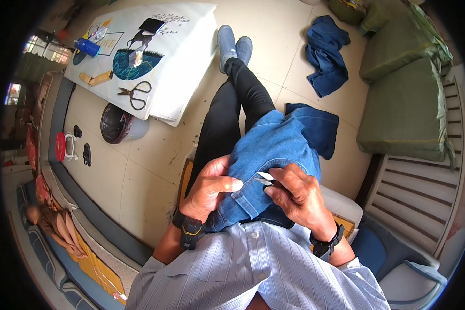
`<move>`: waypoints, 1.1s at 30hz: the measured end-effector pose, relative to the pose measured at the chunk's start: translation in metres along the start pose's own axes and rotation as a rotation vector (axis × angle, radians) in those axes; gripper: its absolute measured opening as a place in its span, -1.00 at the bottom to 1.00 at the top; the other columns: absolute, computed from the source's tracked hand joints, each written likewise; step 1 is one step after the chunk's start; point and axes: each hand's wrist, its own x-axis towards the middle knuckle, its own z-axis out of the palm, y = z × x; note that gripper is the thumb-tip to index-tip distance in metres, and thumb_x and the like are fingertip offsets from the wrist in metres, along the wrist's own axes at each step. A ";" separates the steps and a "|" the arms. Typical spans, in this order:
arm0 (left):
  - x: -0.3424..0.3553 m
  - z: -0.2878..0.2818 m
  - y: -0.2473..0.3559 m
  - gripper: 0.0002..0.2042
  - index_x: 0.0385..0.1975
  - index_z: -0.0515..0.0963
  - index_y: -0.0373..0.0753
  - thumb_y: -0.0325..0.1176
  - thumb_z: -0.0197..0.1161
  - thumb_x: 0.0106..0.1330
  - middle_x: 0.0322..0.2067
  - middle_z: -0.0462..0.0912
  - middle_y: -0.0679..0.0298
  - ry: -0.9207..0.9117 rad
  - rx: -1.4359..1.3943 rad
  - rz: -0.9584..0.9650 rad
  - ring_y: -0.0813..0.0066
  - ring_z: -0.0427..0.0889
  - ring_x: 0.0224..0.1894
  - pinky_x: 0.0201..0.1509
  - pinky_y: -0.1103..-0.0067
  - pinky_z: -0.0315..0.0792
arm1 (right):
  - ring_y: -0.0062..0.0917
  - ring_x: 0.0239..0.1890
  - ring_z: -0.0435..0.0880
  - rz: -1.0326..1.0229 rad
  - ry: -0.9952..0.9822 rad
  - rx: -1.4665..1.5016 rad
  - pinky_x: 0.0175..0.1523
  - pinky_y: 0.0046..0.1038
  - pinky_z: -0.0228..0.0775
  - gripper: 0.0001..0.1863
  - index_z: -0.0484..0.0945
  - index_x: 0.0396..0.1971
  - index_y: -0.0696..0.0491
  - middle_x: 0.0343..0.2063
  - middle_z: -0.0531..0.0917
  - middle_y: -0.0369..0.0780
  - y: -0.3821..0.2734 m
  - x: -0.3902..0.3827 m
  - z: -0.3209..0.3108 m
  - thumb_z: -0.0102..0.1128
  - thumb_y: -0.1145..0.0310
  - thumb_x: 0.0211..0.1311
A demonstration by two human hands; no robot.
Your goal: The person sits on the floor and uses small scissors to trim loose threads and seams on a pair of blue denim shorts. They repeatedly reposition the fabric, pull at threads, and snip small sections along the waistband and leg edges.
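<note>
Blue denim jeans (266, 143) lie bunched across my lap, with a pocket and stitched seams showing near my hands. My left hand (210, 187) pinches the denim between thumb and fingers, the thumb lying along a seam. Closed in my right hand (298, 196) is a small pair of thread snips (264, 178). Its two pale blades point left and stand slightly apart at the seam, close to my left thumb. Whether a thread lies between the blades is too small to tell.
A covered table (191, 57) ahead to the left bears large scissors (136, 95), a blue bottle (87, 47) and a dark phone-like object (152, 25). Below it stands a waste bin (116, 124). More denim (325, 54) lies on the floor. Green cushions (401, 111) are at right; a person (62, 227) lies far left.
</note>
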 end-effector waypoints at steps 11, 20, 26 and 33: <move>0.000 -0.002 -0.003 -0.28 0.28 0.50 -0.46 -0.36 0.41 0.02 0.10 0.72 0.13 0.009 -0.013 -0.006 0.37 0.71 0.08 0.29 0.47 0.54 | -0.10 -0.30 0.74 -0.029 -0.021 0.017 -0.23 -0.22 0.55 -0.68 0.67 -0.03 0.18 -0.28 0.68 -0.07 0.002 -0.001 0.000 0.51 0.44 0.26; -0.001 0.011 0.008 -0.27 0.28 0.50 -0.44 -0.40 0.46 -0.02 0.07 0.72 0.16 0.029 0.016 -0.034 0.41 0.71 0.05 0.26 0.49 0.56 | -0.11 -0.30 0.73 -0.061 -0.019 0.006 -0.22 -0.23 0.55 -0.67 0.67 -0.01 0.19 -0.29 0.66 -0.08 0.006 0.000 0.004 0.50 0.42 0.29; 0.001 0.008 -0.001 -0.28 0.29 0.49 -0.42 -0.48 0.43 -0.01 0.08 0.71 0.15 0.072 -0.025 -0.014 0.37 0.71 0.08 0.29 0.47 0.56 | -0.17 -0.30 0.71 -0.060 -0.019 0.043 -0.20 -0.28 0.54 -0.67 0.67 0.00 0.20 -0.29 0.65 -0.09 0.010 -0.002 0.004 0.50 0.40 0.32; 0.003 0.007 -0.008 -0.26 0.30 0.48 -0.42 -0.48 0.41 -0.03 0.09 0.72 0.12 0.069 -0.071 0.010 0.32 0.72 0.10 0.33 0.44 0.56 | -0.19 -0.31 0.71 -0.053 0.019 0.043 -0.19 -0.30 0.55 -0.66 0.67 0.01 0.22 -0.30 0.65 -0.08 0.009 -0.005 0.003 0.50 0.41 0.31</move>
